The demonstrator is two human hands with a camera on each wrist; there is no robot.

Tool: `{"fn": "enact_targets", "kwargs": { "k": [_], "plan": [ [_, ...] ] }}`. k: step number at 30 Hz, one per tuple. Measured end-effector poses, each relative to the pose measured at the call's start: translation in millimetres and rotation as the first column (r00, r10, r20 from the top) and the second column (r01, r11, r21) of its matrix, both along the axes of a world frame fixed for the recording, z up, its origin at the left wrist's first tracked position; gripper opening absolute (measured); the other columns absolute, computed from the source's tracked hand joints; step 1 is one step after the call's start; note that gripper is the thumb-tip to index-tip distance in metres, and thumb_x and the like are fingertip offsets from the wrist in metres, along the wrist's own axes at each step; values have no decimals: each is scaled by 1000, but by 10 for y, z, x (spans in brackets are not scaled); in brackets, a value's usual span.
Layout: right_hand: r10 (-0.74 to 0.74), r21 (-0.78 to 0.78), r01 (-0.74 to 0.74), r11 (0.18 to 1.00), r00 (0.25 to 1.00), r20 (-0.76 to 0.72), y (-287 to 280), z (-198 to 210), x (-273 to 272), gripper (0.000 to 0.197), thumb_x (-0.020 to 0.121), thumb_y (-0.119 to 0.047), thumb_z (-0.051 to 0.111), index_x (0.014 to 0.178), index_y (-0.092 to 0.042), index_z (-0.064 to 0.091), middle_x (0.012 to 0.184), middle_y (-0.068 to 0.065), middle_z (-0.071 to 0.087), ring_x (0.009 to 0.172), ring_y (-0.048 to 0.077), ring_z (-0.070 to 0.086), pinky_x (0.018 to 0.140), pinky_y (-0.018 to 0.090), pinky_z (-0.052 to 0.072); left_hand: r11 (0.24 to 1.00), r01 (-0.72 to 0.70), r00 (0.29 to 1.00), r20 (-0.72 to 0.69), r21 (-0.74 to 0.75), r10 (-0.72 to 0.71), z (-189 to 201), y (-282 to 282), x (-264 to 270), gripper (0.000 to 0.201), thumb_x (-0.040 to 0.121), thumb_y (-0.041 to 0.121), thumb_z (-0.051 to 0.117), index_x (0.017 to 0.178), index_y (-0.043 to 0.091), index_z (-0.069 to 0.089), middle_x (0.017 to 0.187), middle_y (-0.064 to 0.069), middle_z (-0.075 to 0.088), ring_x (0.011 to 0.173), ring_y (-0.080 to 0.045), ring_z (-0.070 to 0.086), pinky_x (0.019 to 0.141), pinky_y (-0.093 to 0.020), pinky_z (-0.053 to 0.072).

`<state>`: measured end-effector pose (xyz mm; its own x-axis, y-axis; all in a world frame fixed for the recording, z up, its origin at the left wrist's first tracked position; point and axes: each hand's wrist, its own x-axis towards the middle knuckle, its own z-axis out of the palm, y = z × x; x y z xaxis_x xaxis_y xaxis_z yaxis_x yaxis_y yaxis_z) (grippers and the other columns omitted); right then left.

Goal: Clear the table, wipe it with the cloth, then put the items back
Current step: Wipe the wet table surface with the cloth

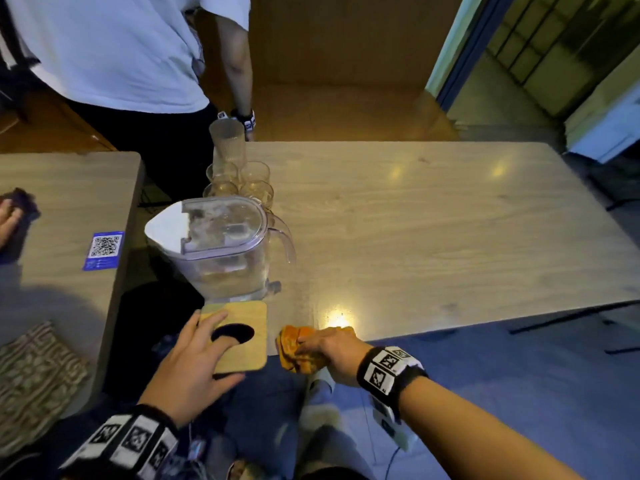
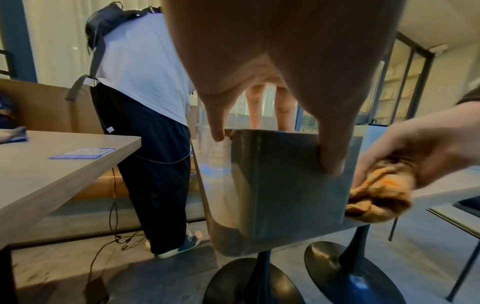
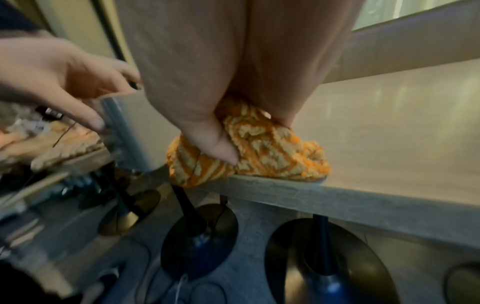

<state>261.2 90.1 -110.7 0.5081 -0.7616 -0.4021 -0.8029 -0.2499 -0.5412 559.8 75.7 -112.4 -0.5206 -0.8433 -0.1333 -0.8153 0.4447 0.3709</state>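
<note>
An orange cloth [image 1: 294, 355] [image 3: 272, 154] lies bunched on the near left corner of the wooden table [image 1: 433, 237]. My right hand [image 1: 322, 344] grips it, thumb and fingers pressed into the folds. My left hand [image 1: 225, 344] grips a grey box with a wooden lid and an oval hole [image 1: 242, 355] [image 2: 280, 185], just left of that corner. A clear plastic pitcher [image 1: 221, 244] stands behind the box. Several clear glasses [image 1: 242, 181] cluster beyond it at the table's left edge.
Another person in a white shirt [image 1: 114, 64] stands at the far left corner. A second table [image 1: 69, 299] to the left carries a blue QR card [image 1: 104, 245]; a hand with a dark cloth [image 1: 19, 204] rests there. Black pedestal bases [image 3: 200, 236] stand below.
</note>
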Motion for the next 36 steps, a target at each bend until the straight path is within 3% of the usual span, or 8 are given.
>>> {"fn": "enact_targets", "kwargs": {
  "k": [4,13,18,22,26,31,33,36],
  "plan": [
    [-363,257,320,912,921,142,145,144,-68,48,78,-9,61,123,-26,57,114,6,66,96,19,63,82,25,51,999,-30,998,54,-21,31,-18,-118,-85,58,53,48,96,100,25,73,140,-10,54,129,-54,48,93,-63,52],
    [-883,502,729,465,340,325,156,93,-358,58,55,-15,60,113,-20,57,103,8,63,104,28,59,89,41,52,995,-51,995,84,-83,58,-84,-9,-113,89,62,64,85,136,27,53,155,-4,38,146,-48,26,110,-64,38],
    [-889,514,737,439,276,365,126,104,-333,57,59,-19,66,115,-25,56,108,7,64,107,27,61,93,43,53,986,-83,996,25,-147,87,104,50,-172,87,70,66,78,139,22,49,154,-13,35,148,-48,20,110,-68,36],
    [-852,447,748,490,303,427,129,123,-319,52,66,-29,77,114,-28,57,109,3,69,103,19,66,94,45,53,934,54,944,-286,-353,-163,461,192,-428,48,87,48,64,118,12,66,122,-8,57,119,-27,56,100,-39,50],
    [-835,434,767,472,232,499,169,220,-307,54,73,-23,81,119,-19,53,109,7,69,101,20,68,95,48,52,985,53,888,-459,167,30,730,304,-932,43,96,65,45,110,30,65,98,19,61,86,0,61,73,-19,51],
    [-819,704,588,398,-118,561,271,368,-296,66,71,-29,78,126,-9,47,118,18,66,109,33,64,95,48,51,613,-83,736,-366,786,569,626,141,-1528,81,77,78,60,131,18,62,123,2,71,105,-8,68,96,-34,54],
    [-829,710,583,395,-106,549,338,427,-313,65,73,-34,76,126,-5,49,121,19,65,113,33,62,97,46,50,429,56,562,-384,902,733,651,125,-1640,68,73,61,71,121,12,67,111,-6,76,103,-19,73,89,-44,60],
    [-818,429,747,508,263,511,425,471,-502,80,67,-63,72,129,-18,49,131,0,60,124,19,55,103,36,46,447,111,508,-437,888,742,698,89,-1665,45,83,27,75,121,5,66,106,-11,77,99,-26,75,80,-46,63]
  ]
}}
